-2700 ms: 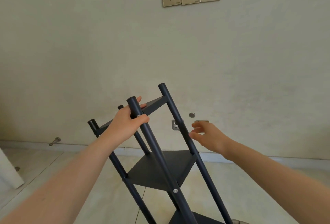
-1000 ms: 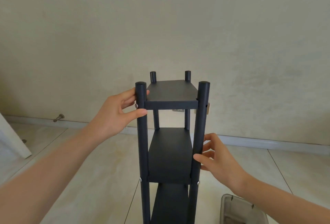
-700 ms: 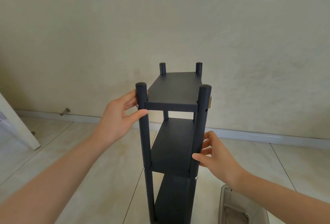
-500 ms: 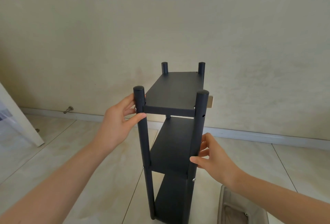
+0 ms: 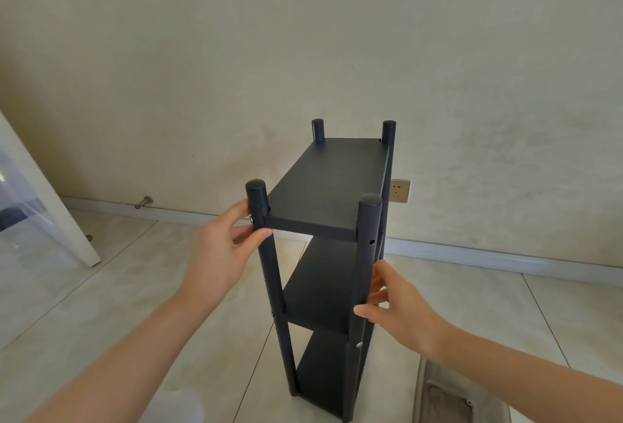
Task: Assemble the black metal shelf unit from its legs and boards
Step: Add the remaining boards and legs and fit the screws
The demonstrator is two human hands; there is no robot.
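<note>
The black metal shelf unit (image 5: pixel 332 179) stands upright on the tiled floor, with three boards between four round legs. My left hand (image 5: pixel 222 247) grips the near left leg (image 5: pixel 269 264) just below the top board, thumb in front and fingers behind. My right hand (image 5: pixel 397 308) holds the near right leg (image 5: pixel 365 247) lower down, at about the height of the middle board (image 5: pixel 320 284), thumb in front of the leg. A silver screw head shows on the right leg near the middle board.
A beige wall with a socket (image 5: pixel 400 190) stands close behind the shelf. A white door or panel edge (image 5: pixel 50 206) leans at the left. A grey tray or bin (image 5: pixel 462 399) sits on the floor at the lower right. A door stop (image 5: pixel 144 201) sticks out of the skirting.
The shelf went from tilted towards me to upright on the floor. My left hand kept its grip on the leg, my right hand took the near right leg, and the view dropped.
</note>
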